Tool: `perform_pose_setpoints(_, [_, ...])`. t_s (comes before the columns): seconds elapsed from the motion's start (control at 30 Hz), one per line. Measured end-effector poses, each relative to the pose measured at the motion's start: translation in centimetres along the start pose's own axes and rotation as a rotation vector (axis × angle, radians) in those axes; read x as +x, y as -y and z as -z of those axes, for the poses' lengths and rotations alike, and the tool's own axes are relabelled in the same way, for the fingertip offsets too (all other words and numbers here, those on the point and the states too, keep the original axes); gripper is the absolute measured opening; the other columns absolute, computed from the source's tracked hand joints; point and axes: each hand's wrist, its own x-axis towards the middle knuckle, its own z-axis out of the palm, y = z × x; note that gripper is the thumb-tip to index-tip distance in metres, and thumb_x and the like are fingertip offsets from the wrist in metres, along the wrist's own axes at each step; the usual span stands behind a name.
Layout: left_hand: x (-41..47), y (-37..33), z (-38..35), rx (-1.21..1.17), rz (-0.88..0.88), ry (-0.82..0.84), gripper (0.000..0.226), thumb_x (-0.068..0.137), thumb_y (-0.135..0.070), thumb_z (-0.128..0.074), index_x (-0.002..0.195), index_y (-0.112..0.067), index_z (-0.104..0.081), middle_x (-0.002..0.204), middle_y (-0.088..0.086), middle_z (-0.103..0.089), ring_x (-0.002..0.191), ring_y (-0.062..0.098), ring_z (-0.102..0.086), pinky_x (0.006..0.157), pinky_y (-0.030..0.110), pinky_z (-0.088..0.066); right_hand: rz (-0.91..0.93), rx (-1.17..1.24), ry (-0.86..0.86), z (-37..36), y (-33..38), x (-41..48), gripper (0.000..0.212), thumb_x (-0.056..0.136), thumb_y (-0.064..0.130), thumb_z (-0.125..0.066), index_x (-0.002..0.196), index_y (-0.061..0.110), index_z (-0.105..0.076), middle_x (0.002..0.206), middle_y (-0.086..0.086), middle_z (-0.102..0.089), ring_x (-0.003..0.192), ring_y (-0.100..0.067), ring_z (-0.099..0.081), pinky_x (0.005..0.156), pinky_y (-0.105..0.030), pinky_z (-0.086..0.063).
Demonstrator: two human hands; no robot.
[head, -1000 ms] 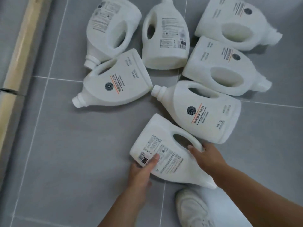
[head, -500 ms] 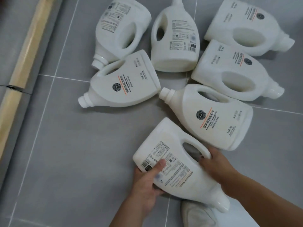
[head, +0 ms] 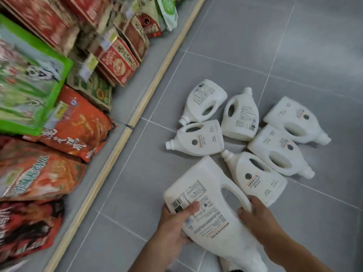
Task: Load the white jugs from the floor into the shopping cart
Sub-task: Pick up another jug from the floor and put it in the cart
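Packaged goods crowd the low shelf on the left, close beside the working space. The left hand cups the base corner of a white detergent jug, thumb across its label. The right hand curls round the handle, likely sharing the weight. The jug seems clear of the floor. Six more jugs lie flat to the right. No cart is in view.
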Motion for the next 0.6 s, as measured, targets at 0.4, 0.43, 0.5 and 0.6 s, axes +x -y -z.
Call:
perform_pose_setpoints(0.4, [-28.2,-6.2,7.6,-0.211,-0.147,-0.091,0.081,0.051,-0.034,-0.109,0.123,-0.024,-0.073,0.126,0.013,-0.078,0.113,0.045,-0.075,0.085,0.08,-0.055,0.305,-0.21,0.12,0.3,15.8,-26.2,0.043,0.108,0.01,-0.054,0.145,0.032,-0.053,0.127,-0.01,-0.065,0.1,-0.024,-0.065,0.076,-0.032,-0.055])
perform_pose_setpoints(0.43, [-30.2,-6.2,8.3,-0.23,-0.165,-0.098,0.075,0.055,-0.035,-0.107,0.122,-0.024,-0.074,0.125,0.012,-0.079,0.112,0.044,-0.075,0.085,0.079,-0.056,0.335,-0.243,0.122,-0.2,16.5,-27.7,0.048,0.106,0.009,-0.054,0.15,0.03,-0.053,0.133,-0.011,-0.064,0.103,-0.025,-0.066,0.077,-0.033,-0.055])
perform_pose_setpoints(0.5, [-33.7,-6.0,9.8,-0.277,-0.191,-0.122,0.075,0.06,-0.036,-0.104,0.126,-0.023,-0.072,0.124,0.009,-0.08,0.11,0.041,-0.076,0.082,0.074,-0.06,0.387,-0.275,0.148,-1.2,17.5,-30.8,0.051,0.105,0.005,-0.053,0.152,0.026,-0.054,0.135,-0.012,-0.065,0.104,-0.026,-0.065,0.086,-0.039,-0.057])
perform_pose_setpoints(0.6, [-38.2,-4.9,11.7,-0.358,-0.239,-0.163,0.068,0.065,-0.036,-0.101,0.125,-0.025,-0.072,0.121,0.006,-0.081,0.107,0.038,-0.076,0.079,0.07,-0.062,0.444,-0.343,0.175,-2.8,18.8,-34.6,0.055,0.104,0.006,-0.055,0.154,0.029,-0.053,0.134,-0.01,-0.062,0.108,-0.027,-0.063,0.095,-0.041,-0.057])
